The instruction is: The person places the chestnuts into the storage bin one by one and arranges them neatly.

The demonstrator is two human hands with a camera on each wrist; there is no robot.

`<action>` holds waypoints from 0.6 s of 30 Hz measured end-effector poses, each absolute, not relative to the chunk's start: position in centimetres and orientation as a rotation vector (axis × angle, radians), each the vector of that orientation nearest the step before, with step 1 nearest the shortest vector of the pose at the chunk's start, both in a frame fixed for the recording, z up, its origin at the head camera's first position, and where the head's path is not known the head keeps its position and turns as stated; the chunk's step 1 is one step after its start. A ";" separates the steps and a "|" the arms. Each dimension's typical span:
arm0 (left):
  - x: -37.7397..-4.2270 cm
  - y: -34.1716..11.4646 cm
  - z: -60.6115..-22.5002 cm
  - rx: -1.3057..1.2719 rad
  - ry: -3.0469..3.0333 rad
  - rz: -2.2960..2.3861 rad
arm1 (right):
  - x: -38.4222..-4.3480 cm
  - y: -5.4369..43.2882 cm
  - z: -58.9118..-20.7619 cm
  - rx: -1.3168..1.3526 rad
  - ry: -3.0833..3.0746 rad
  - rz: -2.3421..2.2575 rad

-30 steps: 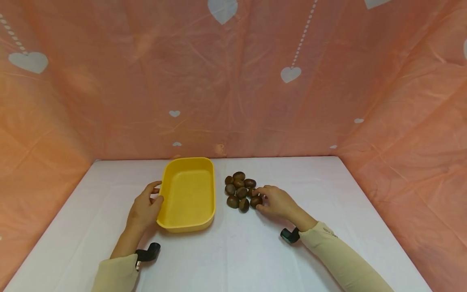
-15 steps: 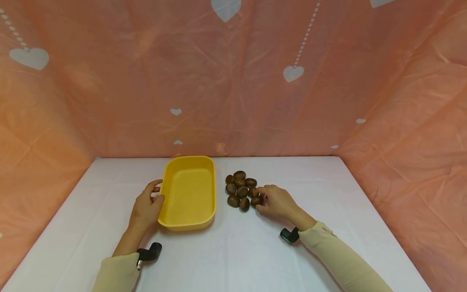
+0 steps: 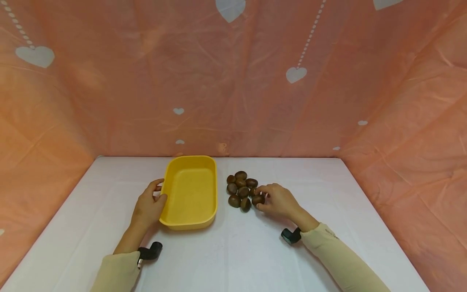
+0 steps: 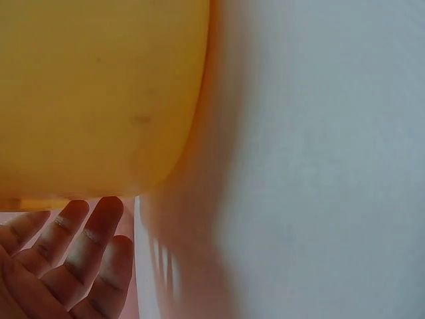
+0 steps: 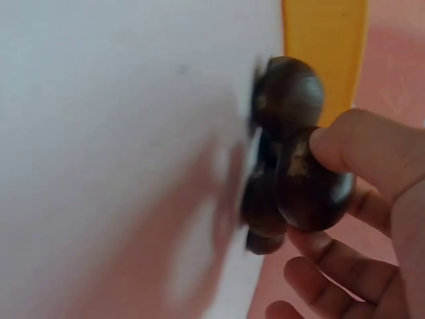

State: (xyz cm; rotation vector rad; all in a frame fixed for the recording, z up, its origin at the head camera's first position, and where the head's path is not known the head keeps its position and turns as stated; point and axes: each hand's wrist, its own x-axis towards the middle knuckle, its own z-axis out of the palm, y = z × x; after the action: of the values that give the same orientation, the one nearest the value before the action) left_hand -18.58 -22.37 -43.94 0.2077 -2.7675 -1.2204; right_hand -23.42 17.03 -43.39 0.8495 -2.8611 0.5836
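A creased orange-pink cloth [image 3: 255, 105] fills the upper half of the head view and runs down both side edges. Pale hearts [image 3: 230, 9] mark it, some at the upper left and upper right under dotted lines [image 3: 311, 34], while a white tabletop [image 3: 226, 259] spreads across the lower half.

Tray [image 3: 189, 194] on table [image 3: 255, 255], chestnuts [image 3: 243, 192] to its right, curtain [image 3: 233, 81] behind
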 end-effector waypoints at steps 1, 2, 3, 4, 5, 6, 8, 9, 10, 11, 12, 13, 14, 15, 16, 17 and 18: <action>-18.6 -22.3 -43.9 0.212 -2.767 -1.218 | -23.3 17.0 -43.2 0.849 -2.853 0.588; -18.5 -22.3 -43.9 0.216 -2.768 -1.218 | -23.3 16.9 -43.0 0.851 -2.845 0.591; -18.5 -22.3 -43.8 0.220 -2.769 -1.218 | -23.2 16.9 -42.8 0.851 -2.837 0.598; -18.5 -22.3 -43.8 0.223 -2.770 -1.219 | -23.2 16.8 -42.6 0.854 -2.830 0.604; -18.4 -22.2 -43.8 0.226 -2.771 -1.225 | -23.2 16.7 -42.3 0.863 -2.818 0.613; -18.4 -22.2 -43.7 0.231 -2.772 -1.231 | -23.1 16.6 -42.1 0.871 -2.806 0.623; -18.4 -22.2 -43.7 0.237 -2.774 -1.240 | -23.1 16.3 -41.8 0.892 -2.782 0.635; -18.4 -22.2 -43.7 0.240 -2.775 -1.242 | -23.1 16.2 -41.6 0.903 -2.769 0.644; -18.4 -22.2 -43.8 0.241 -2.776 -1.244 | -23.2 16.0 -41.4 0.916 -2.759 0.652; -18.4 -22.2 -43.8 0.241 -2.777 -1.245 | -23.1 15.8 -41.3 0.925 -2.752 0.660; -18.4 -22.2 -43.8 0.240 -2.776 -1.242 | -23.1 15.6 -41.2 0.930 -2.746 0.665; -18.4 -22.2 -43.9 0.238 -2.775 -1.238 | -23.1 15.4 -41.0 0.937 -2.738 0.676; -18.4 -22.2 -43.9 0.236 -2.775 -1.234 | -23.1 15.2 -40.8 0.945 -2.729 0.681; -18.5 -22.2 -43.9 0.233 -2.774 -1.232 | -23.1 15.0 -40.7 0.950 -2.725 0.696; -18.5 -22.2 -43.9 0.231 -2.772 -1.229 | -23.0 14.7 -40.5 0.952 -2.721 0.711; -18.5 -22.2 -43.9 0.228 -2.772 -1.226 | -23.0 14.5 -40.4 0.956 -2.718 0.721; -18.5 -22.2 -43.9 0.227 -2.774 -1.224 | -22.9 14.2 -40.2 0.957 -2.714 0.735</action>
State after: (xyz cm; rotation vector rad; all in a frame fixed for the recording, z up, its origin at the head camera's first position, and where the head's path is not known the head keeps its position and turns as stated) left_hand -18.48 -22.22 -43.91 0.2273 -2.7736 -1.2240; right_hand -22.94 14.19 -40.20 0.9571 -2.7141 0.7353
